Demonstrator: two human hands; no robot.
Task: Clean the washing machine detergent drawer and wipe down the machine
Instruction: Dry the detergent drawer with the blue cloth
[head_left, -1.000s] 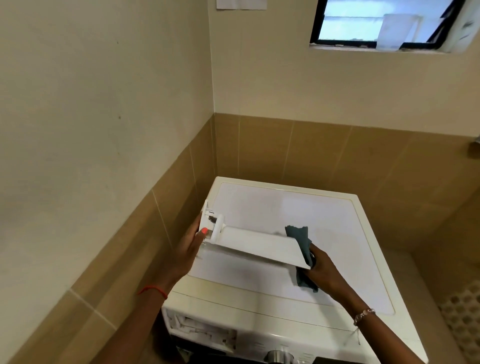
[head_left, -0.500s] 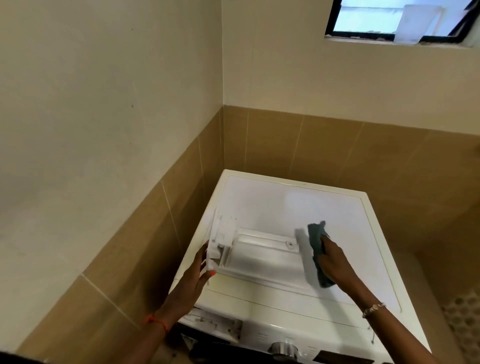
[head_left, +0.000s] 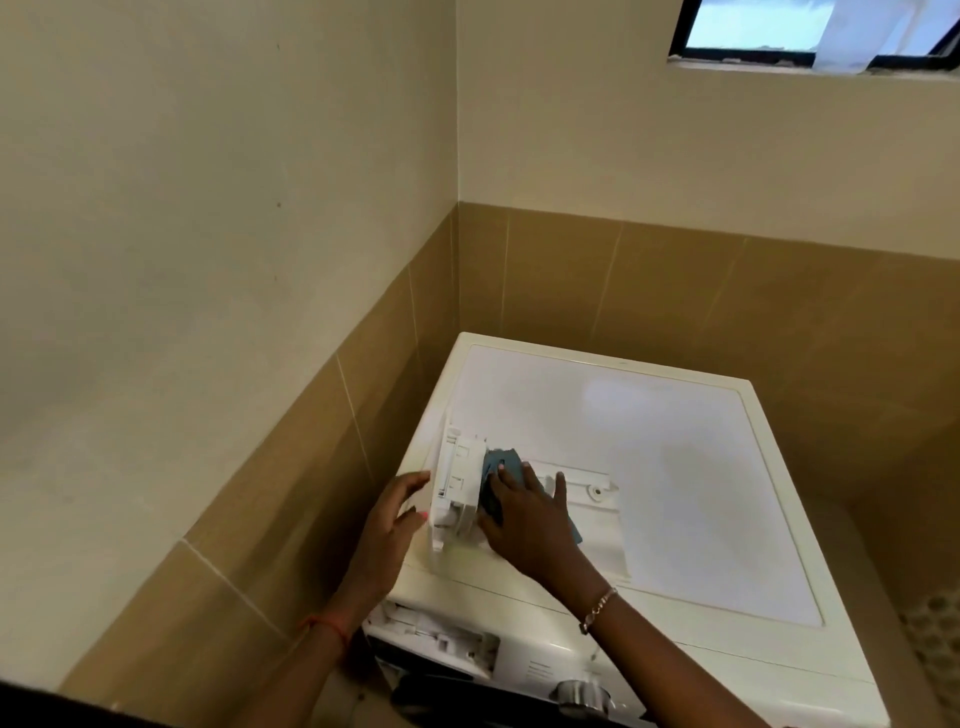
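The white detergent drawer (head_left: 589, 512) lies on top of the white washing machine (head_left: 649, 431), its handle end (head_left: 457, 483) pointing left. My left hand (head_left: 395, 525) rests against that left end with fingers spread, steadying it. My right hand (head_left: 524, 514) presses a blue-grey cloth (head_left: 498, 470) onto the drawer just right of the handle end. Most of the cloth is hidden under my palm. The empty drawer slot (head_left: 441, 639) shows at the machine's front top left.
The machine stands in a corner with tan tiled walls (head_left: 322, 467) at left and behind. A control knob (head_left: 579, 693) sits on the front panel. A window (head_left: 810, 31) is high on the back wall. Patterned floor (head_left: 935, 639) lies to the right.
The drawer went from held up in both hands to lying flat on the machine top. My right hand slid the cloth leftward along it to the handle end.
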